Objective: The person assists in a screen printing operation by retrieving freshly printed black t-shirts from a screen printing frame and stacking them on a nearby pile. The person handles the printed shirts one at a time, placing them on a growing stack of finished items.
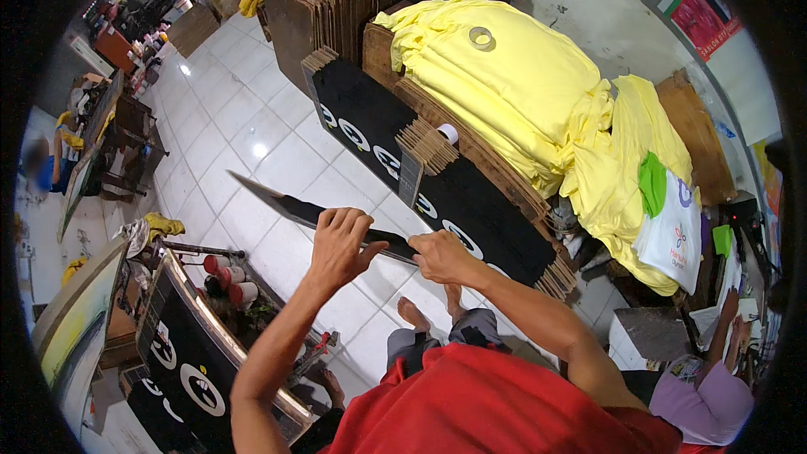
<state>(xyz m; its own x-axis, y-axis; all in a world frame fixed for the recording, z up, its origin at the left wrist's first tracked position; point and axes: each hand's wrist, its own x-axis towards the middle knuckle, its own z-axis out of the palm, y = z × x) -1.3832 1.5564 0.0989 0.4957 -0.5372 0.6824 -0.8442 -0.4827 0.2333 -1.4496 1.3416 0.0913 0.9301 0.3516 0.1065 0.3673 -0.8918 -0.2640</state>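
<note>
In front of me I hold a thin board with black cloth on it [300,210], tilted and seen almost edge-on over the tiles. My left hand [340,244] grips its upper edge near the middle, fingers bent over the cloth and thumb out to the side. My right hand [445,257] is closed on the board's near right end. Just beyond stand stacked boards with black printed cloth [492,214], showing white round motifs. A second such row [353,105] continues to the upper left. The underside of my board is hidden.
A large yellow cloth pile [504,67] behind the stacks carries a tape roll [481,38]. At lower left are a rack with black printed cloth [189,353] and paint tubs [229,276]. One person [702,399] is at lower right, another [52,164] far left.
</note>
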